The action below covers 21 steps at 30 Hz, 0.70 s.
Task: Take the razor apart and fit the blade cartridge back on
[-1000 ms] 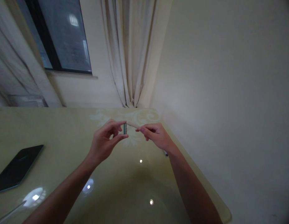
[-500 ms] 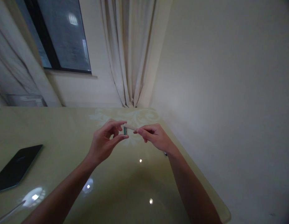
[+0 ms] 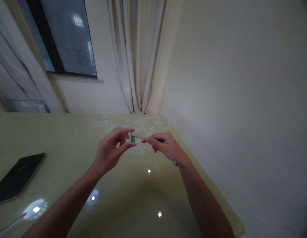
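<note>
As the pale stick meets the green strip near its top, left fingers clamp the strip, right fingers the stick.

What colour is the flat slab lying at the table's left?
Black, with a thin teal edge; clearest in the head view.

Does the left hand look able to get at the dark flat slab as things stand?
Probably not to grip it yet: the left hand has the small green piece between thumb and finger. Otherwise, the dark flat slab lies uncovered.
</note>
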Motion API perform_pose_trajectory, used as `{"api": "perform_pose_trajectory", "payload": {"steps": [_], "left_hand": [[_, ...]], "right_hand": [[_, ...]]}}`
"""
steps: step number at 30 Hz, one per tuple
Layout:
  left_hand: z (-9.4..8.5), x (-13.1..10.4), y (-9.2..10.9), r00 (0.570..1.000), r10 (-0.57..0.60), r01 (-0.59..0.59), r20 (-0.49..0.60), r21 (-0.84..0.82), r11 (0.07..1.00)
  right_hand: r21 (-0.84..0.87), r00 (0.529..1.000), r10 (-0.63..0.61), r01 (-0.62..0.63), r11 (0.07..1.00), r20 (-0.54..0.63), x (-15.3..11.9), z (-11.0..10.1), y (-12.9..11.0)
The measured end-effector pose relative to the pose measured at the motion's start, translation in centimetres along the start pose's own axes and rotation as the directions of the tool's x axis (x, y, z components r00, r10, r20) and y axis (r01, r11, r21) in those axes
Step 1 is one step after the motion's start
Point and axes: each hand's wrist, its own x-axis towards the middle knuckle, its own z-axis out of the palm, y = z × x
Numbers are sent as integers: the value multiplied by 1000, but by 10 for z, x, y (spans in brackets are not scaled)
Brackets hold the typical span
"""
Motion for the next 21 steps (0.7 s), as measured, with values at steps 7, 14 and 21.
{"api": "perform_pose_trajectory", "payload": {"steps": [7,14,21], "left_hand": [[-1,1,-1,1000,-8,8,-4,21,1000],[0,0,-4,1000,-21,21,-3,12,1000],[-1,2,-9,999,-37,37,-13,34,999]], "right_hand": [[-15,1000,4,-4,1000,-16,0,-1,2],[-39,1000,11,-11,999,-19,0,-1,1],[-52,1000,12,-12,999,4,2,1,7]]}}
